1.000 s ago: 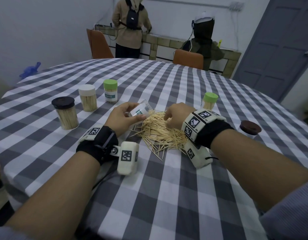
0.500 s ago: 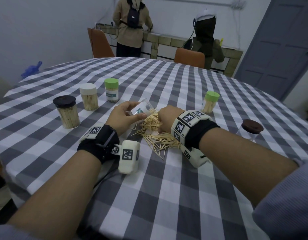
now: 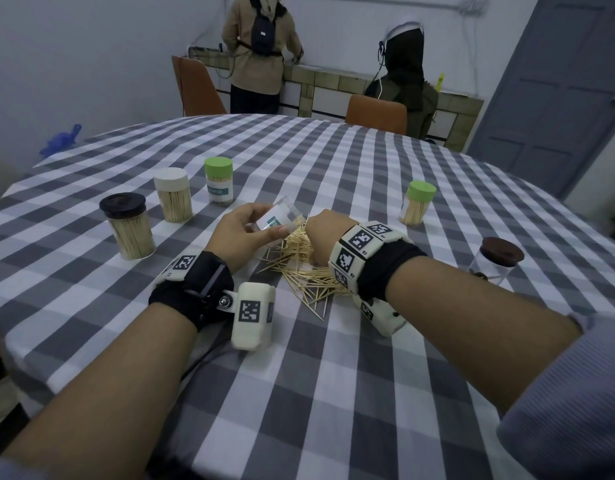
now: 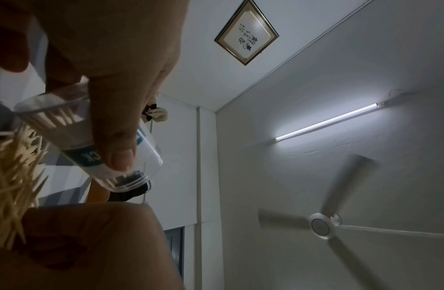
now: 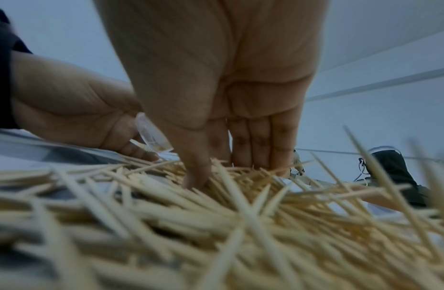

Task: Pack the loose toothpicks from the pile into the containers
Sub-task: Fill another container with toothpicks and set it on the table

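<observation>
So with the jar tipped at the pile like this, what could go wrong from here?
1. The left hand holds the clear jar tilted, with a few toothpicks inside; they may slide back out.
2. The right hand digs its fingers into the toothpick pile; the sharp tips could prick it.
3. Strays already fan out across the tablecloth; sweeping may scatter more.

Both bare forearms are stretched forward, and a black band with white coded blocks is worn on each wrist. The left hand [image 3: 242, 237] is turned thumb-up; its fingers and thumb are curled round a small clear plastic container [image 3: 278, 221], which is held tilted. The right hand [image 3: 325, 237] is lowered palm-down, with its straight fingertips [image 5: 260, 162] and thumb pressed among the pale wooden toothpicks [image 3: 306, 268].
</observation>
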